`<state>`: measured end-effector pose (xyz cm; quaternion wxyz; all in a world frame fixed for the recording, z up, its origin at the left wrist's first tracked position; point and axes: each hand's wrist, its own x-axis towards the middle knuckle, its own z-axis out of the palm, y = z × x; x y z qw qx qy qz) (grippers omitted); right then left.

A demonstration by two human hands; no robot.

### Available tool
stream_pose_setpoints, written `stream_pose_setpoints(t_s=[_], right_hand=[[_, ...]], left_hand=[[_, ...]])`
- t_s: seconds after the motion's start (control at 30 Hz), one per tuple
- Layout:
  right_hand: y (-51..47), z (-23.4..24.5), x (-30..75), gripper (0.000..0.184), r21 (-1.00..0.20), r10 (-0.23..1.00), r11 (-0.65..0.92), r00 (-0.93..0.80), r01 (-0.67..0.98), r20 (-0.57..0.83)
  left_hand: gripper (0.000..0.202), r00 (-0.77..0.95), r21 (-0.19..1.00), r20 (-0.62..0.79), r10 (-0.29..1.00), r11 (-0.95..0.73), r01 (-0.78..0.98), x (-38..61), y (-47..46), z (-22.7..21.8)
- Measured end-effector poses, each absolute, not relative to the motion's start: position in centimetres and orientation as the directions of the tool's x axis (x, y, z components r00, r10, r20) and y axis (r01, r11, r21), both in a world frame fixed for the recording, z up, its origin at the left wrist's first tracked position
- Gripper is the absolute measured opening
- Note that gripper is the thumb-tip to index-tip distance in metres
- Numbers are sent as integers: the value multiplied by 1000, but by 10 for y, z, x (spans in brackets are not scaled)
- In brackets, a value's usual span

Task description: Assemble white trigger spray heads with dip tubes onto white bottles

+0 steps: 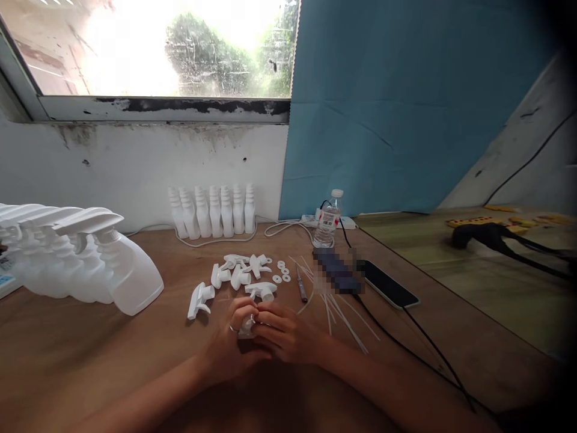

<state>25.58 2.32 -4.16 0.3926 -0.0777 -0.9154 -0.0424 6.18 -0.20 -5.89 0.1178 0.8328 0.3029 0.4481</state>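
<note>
At the near middle of the table, my left hand [225,349] and my right hand [288,337] meet around a white spray trigger head [246,326]. Fingers of both hands are closed on it and hide most of its shape. Just beyond my fingertips lies another trigger head [261,291], with several more in a loose group behind and to the left, one of them a separate trigger head [199,300]. Small white washers [282,270] lie right of that group. Thin white tubes [336,310] are spread to the right of my right hand.
A pen-like tool [302,287] lies beyond my right hand. Farther right are a blurred dark object [338,270], a phone [390,284] and black cables. White spray bottles [130,270] line the left; several small white bottles [215,213] and a water bottle [327,222] stand behind.
</note>
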Motion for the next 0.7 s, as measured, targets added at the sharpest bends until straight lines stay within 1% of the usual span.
stream_pose_setpoints(t_s=[0.03,0.07,0.13,0.2,0.23,0.33,0.43,0.5,0.57,0.7], right_hand=[[22,-41,257,21,-21,105,991,-675,131,730],[22,-39,259,25,-82,130,991,-657,102,743],[27,-37,266,30,-217,241,970,-574,111,783],[39,-37,275,27,-311,377,926,-473,213,797],[47,-38,280,23,-331,436,896,-441,297,785],[74,-45,295,20,-334,599,756,-389,563,700],[91,-55,306,26,-282,694,652,-404,703,596],[95,-61,308,32,-244,728,623,-436,744,530],[96,-65,307,35,-226,738,626,-474,746,480],[96,-67,302,26,-230,708,678,-536,698,460]], left_hand=[[56,401,499,661,634,-770,397,64,0,-60],[53,392,523,645,656,-753,400,65,2,-61],[43,395,545,617,681,-731,410,63,3,-62],[35,413,542,602,683,-730,416,60,3,-61],[33,421,535,602,679,-734,419,58,3,-61],[29,439,507,609,661,-750,425,55,1,-59],[26,480,484,604,636,-771,414,53,-1,-56],[21,501,474,602,621,-784,402,53,-1,-55],[18,504,475,604,618,-786,395,52,-1,-55],[23,524,475,592,612,-790,387,49,1,-53]])
